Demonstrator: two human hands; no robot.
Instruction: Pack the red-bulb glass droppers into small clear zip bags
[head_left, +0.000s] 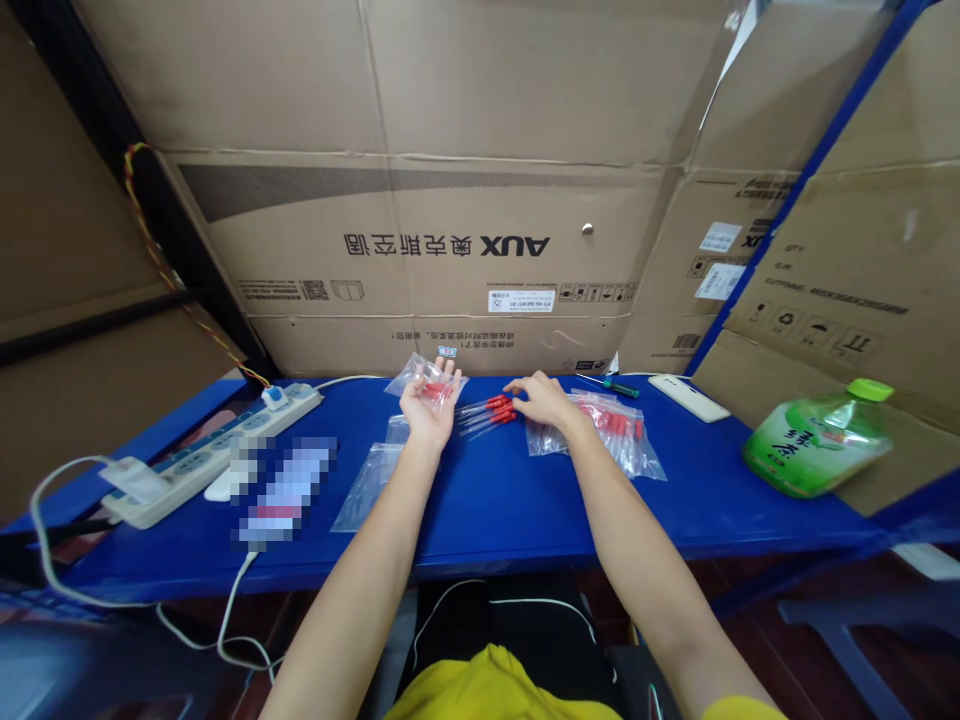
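My left hand [433, 408] holds a small clear plastic bag [405, 375] with red pieces in it, palm up and fingers partly curled. To its right lies a row of slim red-handled tools [501, 408] with thin pale shafts; they look like small screwdrivers. Just over their handles is my right hand [544, 402], thumb and forefinger bent and apart, with nothing visible between them. Under and beside my left forearm lie flat clear bags [369, 490]. Right of my right hand is a pile of clear bags holding red-handled tools [619, 435].
A green-handled screwdriver [619, 387] and a white flat device [688, 397] lie at the back. A green drink bottle [814, 445] lies right. Left are a power strip [202, 460] with cables and a blurred phone [289, 490]. Cardboard [450, 200] walls the blue table [510, 520].
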